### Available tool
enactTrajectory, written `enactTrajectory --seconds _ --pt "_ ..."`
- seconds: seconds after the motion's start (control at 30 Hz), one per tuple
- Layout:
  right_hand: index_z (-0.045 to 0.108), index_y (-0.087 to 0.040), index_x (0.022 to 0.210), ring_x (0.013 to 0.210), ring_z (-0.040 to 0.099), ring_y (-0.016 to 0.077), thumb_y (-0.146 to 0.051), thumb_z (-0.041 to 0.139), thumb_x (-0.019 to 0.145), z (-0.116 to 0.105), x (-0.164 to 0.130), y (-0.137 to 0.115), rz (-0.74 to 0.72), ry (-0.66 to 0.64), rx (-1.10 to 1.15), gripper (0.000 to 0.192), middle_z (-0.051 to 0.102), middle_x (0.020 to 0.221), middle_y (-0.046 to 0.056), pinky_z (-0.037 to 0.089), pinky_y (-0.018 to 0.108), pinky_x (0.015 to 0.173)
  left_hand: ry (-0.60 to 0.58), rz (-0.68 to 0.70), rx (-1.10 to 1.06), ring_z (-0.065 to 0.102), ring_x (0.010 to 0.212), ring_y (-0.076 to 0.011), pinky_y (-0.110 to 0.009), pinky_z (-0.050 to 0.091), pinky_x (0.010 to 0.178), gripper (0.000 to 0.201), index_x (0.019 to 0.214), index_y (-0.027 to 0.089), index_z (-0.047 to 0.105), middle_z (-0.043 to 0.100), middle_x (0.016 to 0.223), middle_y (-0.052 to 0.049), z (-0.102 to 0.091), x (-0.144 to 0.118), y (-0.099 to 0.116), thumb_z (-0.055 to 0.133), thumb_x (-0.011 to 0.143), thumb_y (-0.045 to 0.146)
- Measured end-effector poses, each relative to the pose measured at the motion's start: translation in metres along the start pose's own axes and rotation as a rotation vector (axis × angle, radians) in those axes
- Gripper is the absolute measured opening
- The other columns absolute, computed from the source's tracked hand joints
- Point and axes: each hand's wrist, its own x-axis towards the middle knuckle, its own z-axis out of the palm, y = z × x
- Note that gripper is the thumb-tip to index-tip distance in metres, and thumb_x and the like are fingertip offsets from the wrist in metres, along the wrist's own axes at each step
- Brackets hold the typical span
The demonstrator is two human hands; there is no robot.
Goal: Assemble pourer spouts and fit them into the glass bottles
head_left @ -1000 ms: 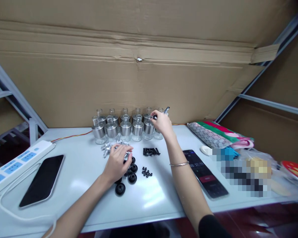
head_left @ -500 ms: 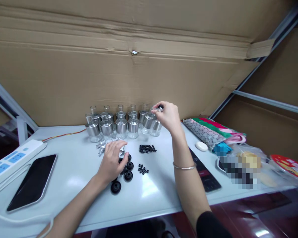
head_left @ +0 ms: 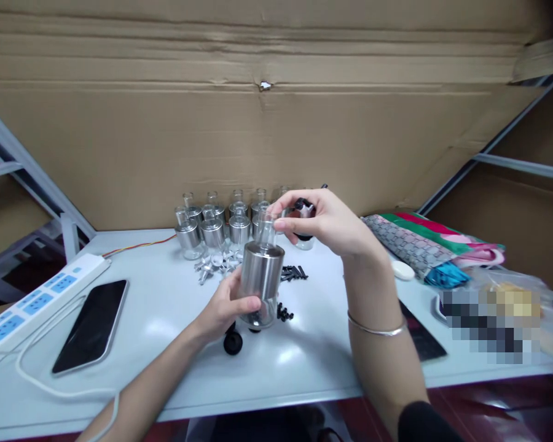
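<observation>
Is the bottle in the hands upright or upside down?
Upright: the bottle has its neck on top; the left hand holds it lower down.

L hand (head_left: 223, 304) wrapped round bottle's (head_left: 262, 267) lower half, thumb across front; L forearm (head_left: 154, 368) runs down-left of it. R hand (head_left: 334, 221) up top, fingertips at bottle neck, wrist bent, R forearm (head_left: 384, 325) to bottle's lower rt.

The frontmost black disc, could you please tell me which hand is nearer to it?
Left: the left hand, around the lower part of the metal-sleeved bottle, is just above the black disc in the picture; the right hand, at the bottle's neck, is farther up and right.
</observation>
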Motion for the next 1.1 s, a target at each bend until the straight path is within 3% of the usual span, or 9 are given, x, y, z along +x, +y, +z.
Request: enactTrajectory --seconds 0.13,0.27,0.33,0.43,0.5,0.63,0.83,0.9,1.1 --pt "0.063 -0.014 0.074 0.046 0.047 0.0058 -0.031 0.077 0.066 0.008 0.010 0.008 0.021 -0.088 0.053 0.023 0.057 0.061 -0.003 0.032 0.022 0.044 -0.069 -0.089 -0.106 0.062 0.079 -0.0210 -0.019 0.046 0.046 0.052 0.101 0.011 0.059 0.064 0.092 -0.012 0.004 -0.002 -0.001 0.078 0.062 0.040" --pt "0.062 -0.015 0.072 0.044 0.046 0.0050 -0.035 0.075 0.068 0.010 0.014 0.016 0.037 -0.124 0.061 0.025 0.056 0.059 -0.004 0.034 0.022 0.046 -0.102 -0.112 -0.180 0.061 0.070 -0.0182 -0.016 0.041 0.038 0.044 0.091 0.010 0.063 0.063 0.082 -0.010 0.004 -0.001 -0.008 0.075 0.060 0.039" --pt "0.060 -0.015 0.069 0.045 0.048 0.0052 -0.042 0.070 0.073 0.010 0.018 0.021 -0.003 -0.028 0.114 0.029 0.059 0.062 -0.002 0.037 0.023 0.048 -0.137 -0.126 -0.225 0.062 0.070 -0.0188 -0.017 0.043 0.039 0.046 0.094 0.011 0.063 0.064 0.082 -0.009 0.004 -0.001 -0.011 0.076 0.060 0.038" --pt "0.051 -0.019 0.066 0.049 0.051 0.0065 -0.055 0.062 0.078 0.014 0.026 0.027 -0.065 0.264 0.310 0.040 0.059 0.065 -0.001 0.040 0.024 0.050 -0.182 -0.154 -0.265 0.064 0.070 -0.0192 -0.018 0.045 0.041 0.051 0.100 0.012 0.060 0.064 0.081 -0.008 0.006 -0.003 -0.011 0.076 0.062 0.041" --pt "0.044 -0.021 0.066 0.050 0.052 0.0073 -0.061 0.059 0.077 0.020 0.030 0.027 -0.070 0.380 0.420 0.045 0.055 0.064 -0.002 0.042 0.024 0.051 -0.186 -0.192 -0.282 0.065 0.068 -0.0188 -0.017 0.045 0.039 0.056 0.104 0.013 0.058 0.063 0.080 -0.007 0.009 -0.004 -0.009 0.076 0.062 0.044" --pt "0.039 -0.022 0.069 0.054 0.054 0.0080 -0.065 0.056 0.077 0.038 0.031 0.023 -0.069 0.378 0.477 0.046 0.054 0.068 -0.002 0.044 0.024 0.052 -0.173 -0.234 -0.298 0.065 0.067 -0.0185 -0.017 0.045 0.038 0.060 0.107 0.013 0.056 0.062 0.078 -0.006 0.010 -0.004 -0.008 0.076 0.061 0.047" --pt "0.039 -0.025 0.083 0.054 0.054 0.0081 -0.042 0.055 0.085 0.056 0.031 0.029 -0.133 0.392 0.462 0.024 0.053 0.068 -0.005 0.043 0.023 0.052 -0.191 -0.226 -0.301 0.065 0.068 -0.0192 -0.018 0.047 0.039 0.059 0.107 0.013 0.056 0.062 0.078 -0.007 0.005 -0.002 -0.009 0.075 0.062 0.047" --pt "0.036 -0.026 0.086 0.053 0.054 0.0083 -0.040 0.055 0.085 0.058 0.031 0.033 -0.128 0.426 0.419 0.024 0.053 0.068 -0.006 0.043 0.023 0.052 -0.191 -0.228 -0.294 0.065 0.067 -0.0190 -0.018 0.047 0.039 0.058 0.105 0.012 0.056 0.062 0.078 -0.007 0.005 -0.002 -0.008 0.075 0.062 0.046" --pt "0.035 -0.025 0.084 0.050 0.053 0.0088 -0.056 0.047 0.085 0.063 0.030 0.033 -0.137 0.437 0.335 0.033 0.055 0.067 -0.004 0.043 0.024 0.052 -0.171 -0.228 -0.298 0.064 0.067 -0.0194 -0.018 0.048 0.038 0.059 0.104 0.012 0.056 0.062 0.077 -0.008 0.007 -0.003 -0.006 0.076 0.060 0.046"
